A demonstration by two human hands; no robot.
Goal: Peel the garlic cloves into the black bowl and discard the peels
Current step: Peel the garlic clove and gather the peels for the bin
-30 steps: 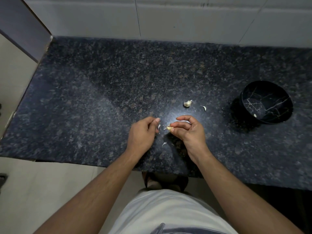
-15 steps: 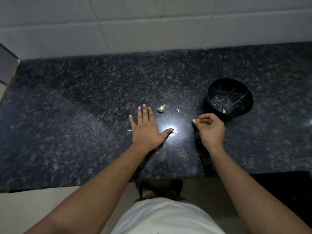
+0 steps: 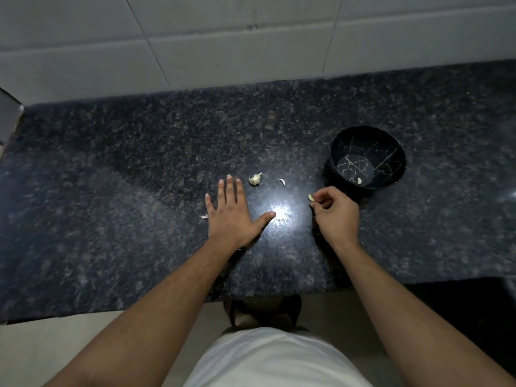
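Observation:
My right hand (image 3: 335, 216) pinches a peeled garlic clove (image 3: 310, 197) at its fingertips, just left of and below the black bowl (image 3: 391, 146). The bowl has gold vein marks and holds one peeled clove (image 3: 359, 180) near its front wall. My left hand (image 3: 234, 213) lies flat on the counter with fingers spread. An unpeeled garlic piece (image 3: 255, 179) sits just beyond its fingertips. A small white peel sliver (image 3: 282, 181) lies to the right of that. Another peel scrap (image 3: 204, 217) lies beside my left hand's little finger.
The dark speckled granite counter (image 3: 111, 191) runs the width of the view, backed by a white tiled wall (image 3: 251, 37). A bright light glare (image 3: 279, 213) shines between my hands. The counter's front edge is near my body; floor and feet show below.
A second ago both hands were together working on a clove. The left hand has since gone flat on the counter, and the right carried the clove right toward the bowl.

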